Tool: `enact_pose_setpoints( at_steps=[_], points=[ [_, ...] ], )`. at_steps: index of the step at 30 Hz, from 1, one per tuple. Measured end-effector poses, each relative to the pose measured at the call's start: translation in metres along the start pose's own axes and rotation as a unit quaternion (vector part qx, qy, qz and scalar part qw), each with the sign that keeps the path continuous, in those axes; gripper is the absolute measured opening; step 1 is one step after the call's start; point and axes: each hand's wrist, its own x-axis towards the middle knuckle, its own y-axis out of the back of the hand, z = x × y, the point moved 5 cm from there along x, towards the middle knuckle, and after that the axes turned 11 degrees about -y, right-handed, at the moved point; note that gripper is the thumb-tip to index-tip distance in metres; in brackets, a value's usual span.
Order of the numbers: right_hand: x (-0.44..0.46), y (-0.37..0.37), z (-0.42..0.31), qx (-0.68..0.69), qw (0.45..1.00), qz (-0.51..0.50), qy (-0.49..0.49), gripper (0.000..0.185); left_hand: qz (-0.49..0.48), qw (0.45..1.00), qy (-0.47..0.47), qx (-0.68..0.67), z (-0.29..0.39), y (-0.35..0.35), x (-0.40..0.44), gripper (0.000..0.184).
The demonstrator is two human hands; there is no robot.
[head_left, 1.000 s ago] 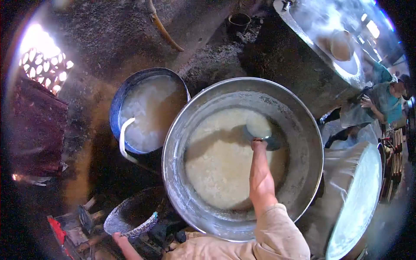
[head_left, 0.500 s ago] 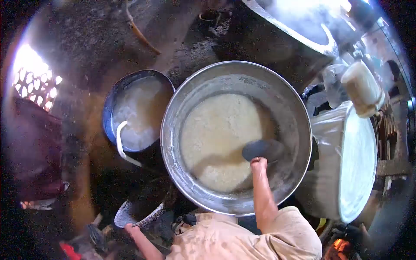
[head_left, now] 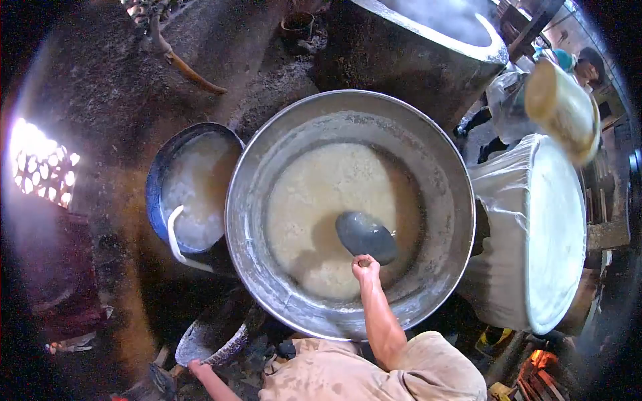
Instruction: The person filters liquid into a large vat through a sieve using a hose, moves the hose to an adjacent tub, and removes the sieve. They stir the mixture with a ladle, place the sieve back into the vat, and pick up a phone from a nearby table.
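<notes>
My right hand (head_left: 365,264) is closed around the short handle of a dark, round-bowled ladle (head_left: 364,235). Beneath it, cloudy pale liquid (head_left: 314,194) fills the bottom of a big metal pot (head_left: 244,247), and the ladle's shadow falls on the surface. Whether the bowl touches the liquid I cannot tell. At the lower left, my left hand (head_left: 198,367) grips the rim of a basin (head_left: 235,339) coated with a whitish crust; its fingers are only partly visible and the basin's inside is dark.
A blue-rimmed pan (head_left: 157,200) of murky liquid, with a white curved handle (head_left: 175,244), stands left of the pot. To the right is a cloth-covered vat (head_left: 555,234). A steaming cauldron (head_left: 414,73) stands behind, near another person (head_left: 508,100). Embers (head_left: 538,364) glow lower right.
My right hand has swung the ladle leftward, from the pot's right side toward its middle, and the bowl's angle has turned. My left hand stays at the basin rim. The camera view has shifted slightly.
</notes>
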Motion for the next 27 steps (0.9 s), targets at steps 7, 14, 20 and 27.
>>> enact_pose_setpoints(
  at_steps=[7,14,20,27],
  points=[
    [0.047,-0.045,0.002,0.155,0.959,-0.199,-0.13,0.028,0.006,0.999,-0.048,0.003,0.029,0.018,-0.016,0.024],
    [0.083,-0.075,-0.047,0.154,0.949,-0.266,-0.066,0.021,-0.032,0.998,-0.045,-0.025,0.045,0.018,-0.028,0.026],
    [0.082,-0.104,-0.083,0.209,0.944,-0.256,-0.005,0.019,0.012,0.999,-0.037,-0.017,0.024,0.025,-0.025,0.033],
    [0.126,-0.133,-0.163,0.255,0.943,-0.201,0.076,0.022,0.016,0.999,-0.02,-0.03,-0.008,0.022,-0.016,0.033]
  ],
)
